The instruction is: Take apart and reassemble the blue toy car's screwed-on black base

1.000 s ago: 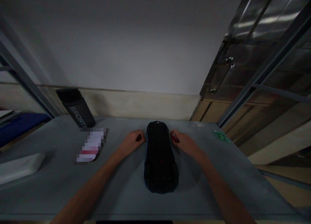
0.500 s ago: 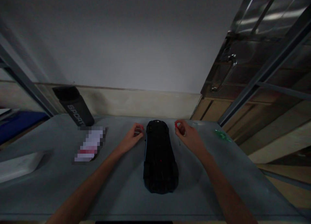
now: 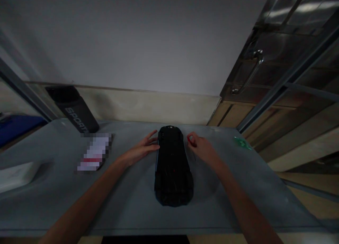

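Note:
A toy car [image 3: 173, 162] lies upside down on the grey table [image 3: 127, 205], its black underside facing up and a tiny red spot near its middle. Beside its left edge is my left hand [image 3: 141, 150], fingers spread and thumb tip against the car's side; nothing shows in it. My right hand [image 3: 202, 148], just off the car's right side near the far end, pinches a small red piece [image 3: 189, 139]. Most of that piece is hidden by the fingers, so its kind is unclear. A thin dark sliver shows just below the right hand.
A dark bottle lettered SPORT [image 3: 75, 111] leans at the back left. Nearer are a blurred-out phone-like slab [image 3: 95, 152] and a white object [image 3: 17, 177]. Crumpled green plastic [image 3: 242, 142] lies at the right. A wall [image 3: 148, 108] and metal frame posts [image 3: 265, 106] bound the table.
My left hand has opened its fingers and come against the car; the red bit seen at its fingertips is no longer visible there. My right hand has shifted slightly closer to the car.

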Motion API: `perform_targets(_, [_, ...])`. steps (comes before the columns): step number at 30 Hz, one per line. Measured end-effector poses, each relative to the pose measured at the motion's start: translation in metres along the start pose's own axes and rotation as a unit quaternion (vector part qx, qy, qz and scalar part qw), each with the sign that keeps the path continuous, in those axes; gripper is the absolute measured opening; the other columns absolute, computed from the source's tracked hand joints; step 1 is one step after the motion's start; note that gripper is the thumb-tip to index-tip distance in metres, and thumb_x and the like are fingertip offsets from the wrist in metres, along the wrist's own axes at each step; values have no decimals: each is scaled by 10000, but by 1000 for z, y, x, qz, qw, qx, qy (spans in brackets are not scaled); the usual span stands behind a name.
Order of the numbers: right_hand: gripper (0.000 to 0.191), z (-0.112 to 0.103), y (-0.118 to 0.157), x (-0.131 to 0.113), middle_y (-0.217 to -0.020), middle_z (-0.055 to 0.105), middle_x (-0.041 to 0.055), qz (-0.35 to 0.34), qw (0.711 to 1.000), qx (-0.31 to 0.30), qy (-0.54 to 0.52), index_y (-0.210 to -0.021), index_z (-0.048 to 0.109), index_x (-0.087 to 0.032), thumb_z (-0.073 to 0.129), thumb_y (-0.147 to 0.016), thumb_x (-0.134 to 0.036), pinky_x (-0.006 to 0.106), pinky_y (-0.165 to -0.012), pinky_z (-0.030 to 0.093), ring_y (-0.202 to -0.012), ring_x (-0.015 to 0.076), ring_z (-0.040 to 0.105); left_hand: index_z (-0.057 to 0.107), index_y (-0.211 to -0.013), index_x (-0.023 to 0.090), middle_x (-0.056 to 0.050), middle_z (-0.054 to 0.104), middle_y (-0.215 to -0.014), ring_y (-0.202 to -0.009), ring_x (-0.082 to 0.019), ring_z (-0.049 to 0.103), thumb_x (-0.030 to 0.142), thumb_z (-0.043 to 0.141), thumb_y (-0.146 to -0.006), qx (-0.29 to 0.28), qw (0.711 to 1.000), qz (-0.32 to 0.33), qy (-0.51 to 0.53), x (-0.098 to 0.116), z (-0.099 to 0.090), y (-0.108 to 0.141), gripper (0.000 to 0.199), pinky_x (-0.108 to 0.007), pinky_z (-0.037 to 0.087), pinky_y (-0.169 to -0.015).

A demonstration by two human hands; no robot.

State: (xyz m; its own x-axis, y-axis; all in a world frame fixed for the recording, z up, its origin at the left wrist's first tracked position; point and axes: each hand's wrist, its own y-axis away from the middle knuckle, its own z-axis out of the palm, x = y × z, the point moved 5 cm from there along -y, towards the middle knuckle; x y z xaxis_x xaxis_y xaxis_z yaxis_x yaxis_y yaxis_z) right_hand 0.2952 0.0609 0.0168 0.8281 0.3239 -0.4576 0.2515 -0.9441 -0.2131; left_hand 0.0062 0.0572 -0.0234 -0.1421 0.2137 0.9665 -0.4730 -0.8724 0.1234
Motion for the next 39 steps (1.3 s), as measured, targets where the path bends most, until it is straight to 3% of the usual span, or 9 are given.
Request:
perform_targets(3, [168,7,3,5,-791,698,18,14,1000,-20,-2,-1103,673,-246,621,-947,-213,314,-684,434,-711,221,665,280,-1754,380,-121,462,-1752,-1604,-358,456,267,868,-870,-13,1000,2,-2,3,3,1,1067,-564,311,-1331])
perform_targets(7, [134,7,-1,3,-853,733,50,28,998,-10,-55,-1048,713,-239,648,-936,-204,353,-769,493,-769,246,690,468,-1677,328,-114,455,-1763,-1594,-350,470,240,848,-872,-3,1000,9,-12,9,7,3,894,-551,340,-1317])
perform_targets(12, [279,10,-42,-14,-1255,762,124,49,983,20,-175,-1111,742,-242,486,-1054,-338,421,-1073,502,-1156,260,710,581,-1598,332,-75,503,-1740,-1624,-334,429,272,875,-873,-30,999,32,-13,16,15,5,785,-533,294,-1349])
perform_targets(14, [325,18,-60,-25,-1254,785,97,56,970,3,-238,-1092,764,-259,467,-1055,-386,411,-1110,499,-1241,246,694,577,-1605,336,-68,466,-1766,-1641,-331,402,311,871,-892,-35,999,36,-14,16,15,6,772,-520,289,-1355])
perform_targets(19, [461,28,-79,-46,-1133,827,107,96,920,-54,-376,-1071,774,-216,484,-995,-568,404,-982,591,-1134,271,750,498,-1662,370,-52,336,-1835,-1676,-340,336,426,877,-900,-51,997,51,-2,9,13,5,853,-510,304,-1353])
perform_targets(24, [401,16,-76,-55,-1136,828,104,129,875,-99,-456,-1025,762,-224,552,-921,-550,384,-946,610,-1100,272,772,495,-1665,384,-56,365,-1820,-1647,-393,379,516,906,-857,-71,996,41,27,5,16,3,917,-499,427,-1274])
perform_targets(31, [378,13,-73,-60,-1079,836,129,156,836,-124,-511,-1040,795,-211,554,-920,-476,451,-979,595,-1119,312,767,470,-1669,407,-64,513,-1724,-1506,-340,565,293,889,-850,-27,996,8,85,-1,22,1,928,-482,474,-1221])
perform_targets(34, [373,11,-73,-59,-1133,827,124,158,860,-107,-472,-1084,789,-230,505,-955,-434,493,-1047,570,-1205,319,740,437,-1680,432,-55,541,-1695,-1435,-305,622,223,906,-794,0,996,-10,90,-5,25,1,1024,-447,496,-1192])
perform_targets(39, [348,-12,-42,-86,-1405,696,166,12,977,72,-199,-1238,742,-233,584,-966,-381,589,-1248,411,-1397,359,603,449,-1661,459,-47,516,-1714,-1409,-282,629,241,931,-757,11,996,-10,89,-7,24,0,1047,-421,516,-1164])
